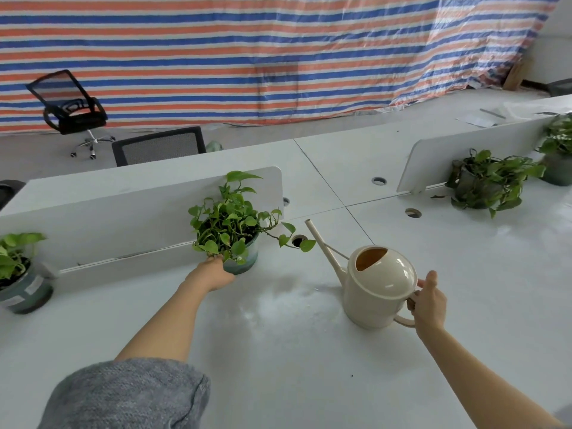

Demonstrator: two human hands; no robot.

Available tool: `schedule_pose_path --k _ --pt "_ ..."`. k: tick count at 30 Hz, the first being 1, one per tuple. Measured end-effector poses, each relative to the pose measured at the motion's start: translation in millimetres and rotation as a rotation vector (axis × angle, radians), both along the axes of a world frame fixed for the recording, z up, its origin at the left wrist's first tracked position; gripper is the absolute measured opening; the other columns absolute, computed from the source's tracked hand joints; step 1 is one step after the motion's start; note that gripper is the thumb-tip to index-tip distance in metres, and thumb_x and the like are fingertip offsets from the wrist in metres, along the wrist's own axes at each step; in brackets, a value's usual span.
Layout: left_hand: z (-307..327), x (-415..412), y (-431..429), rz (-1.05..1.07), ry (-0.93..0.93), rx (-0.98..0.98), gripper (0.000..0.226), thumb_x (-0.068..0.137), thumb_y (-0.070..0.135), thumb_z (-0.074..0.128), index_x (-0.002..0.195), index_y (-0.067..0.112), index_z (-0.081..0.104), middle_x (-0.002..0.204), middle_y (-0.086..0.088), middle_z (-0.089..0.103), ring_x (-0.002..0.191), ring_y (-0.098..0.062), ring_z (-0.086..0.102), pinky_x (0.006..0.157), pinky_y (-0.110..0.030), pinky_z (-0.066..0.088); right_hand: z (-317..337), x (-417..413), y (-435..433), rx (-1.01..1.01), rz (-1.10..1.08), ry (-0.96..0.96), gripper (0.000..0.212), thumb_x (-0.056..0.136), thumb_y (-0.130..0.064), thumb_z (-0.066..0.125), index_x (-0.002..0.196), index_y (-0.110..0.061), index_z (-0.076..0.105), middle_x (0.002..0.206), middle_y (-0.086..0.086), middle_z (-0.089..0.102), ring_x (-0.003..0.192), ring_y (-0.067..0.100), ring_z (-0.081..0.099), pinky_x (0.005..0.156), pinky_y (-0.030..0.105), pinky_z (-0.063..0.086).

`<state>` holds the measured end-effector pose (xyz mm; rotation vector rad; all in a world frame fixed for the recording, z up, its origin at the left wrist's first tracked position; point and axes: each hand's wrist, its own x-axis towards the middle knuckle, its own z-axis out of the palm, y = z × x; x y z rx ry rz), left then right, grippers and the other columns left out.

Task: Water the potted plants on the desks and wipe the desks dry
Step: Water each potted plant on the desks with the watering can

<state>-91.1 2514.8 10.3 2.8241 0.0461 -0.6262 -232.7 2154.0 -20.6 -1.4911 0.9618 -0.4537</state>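
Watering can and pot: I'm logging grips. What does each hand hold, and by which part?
The right hand has its grip on the watering can by the handle. The left hand is at the plant pot's side; leaves hide whether it grips.

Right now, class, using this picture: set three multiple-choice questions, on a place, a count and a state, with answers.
1. Where is the left hand?
A. on a keyboard
B. at the middle plant's pot
C. in a drawer

2. How many potted plants show?
A. two
B. seven
C. four

3. The right hand is:
A. gripping the handle of the watering can
B. hanging idle
C. pressing a cloth

Answers:
1 B: it touches that pot.
2 C: left plant, middle, right plant, far-right plant.
3 A: it wraps the handle.
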Motion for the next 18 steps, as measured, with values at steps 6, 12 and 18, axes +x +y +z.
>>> schedule_pose_path --k 6,12,18 --pt "-12.5 -12.5 -2.0 0.057 -0.096 -0.002 0.067 0.091 0.033 0.043 0.149 0.021 0.012 0.159 -0.005 0.008 0.145 -0.030 0.006 0.113 -0.044 0.024 3.5 3.9 1.8 -0.268 0.003 0.095 0.058 0.091 -0.043 0.020 0.054 -0.005 0.043 0.078 0.017 0.047 0.073 0.028 0.044 0.068 0.036 0.033" --pt "-37.3 -24.7 6.2 0.212 -0.018 -0.093 0.060 0.093 0.032 0.040 0.147 0.011 0.022 0.150 -0.016 0.026 0.138 -0.036 0.023 0.108 -0.040 0.032 45.3 21.5 26.8 -0.512 0.086 -0.044 0.035 0.096 -0.020 0.039 0.122 -0.004 0.057 0.128 0.017 0.046 0.125 0.028 0.033 0.106 0.038 0.025" --pt "-37.6 -13.6 13.7 0.400 -0.156 -0.330 0.022 0.093 0.014 0.041 0.096 -0.004 0.052 0.107 -0.026 0.055 0.098 -0.035 0.050 0.084 -0.039 0.041 62.8 53.8 95.4 -0.550 0.423 -0.173 0.031 0.095 -0.020 0.042 0.114 -0.004 0.061 0.112 0.009 0.051 0.109 0.021 0.045 0.088 0.023 0.031"
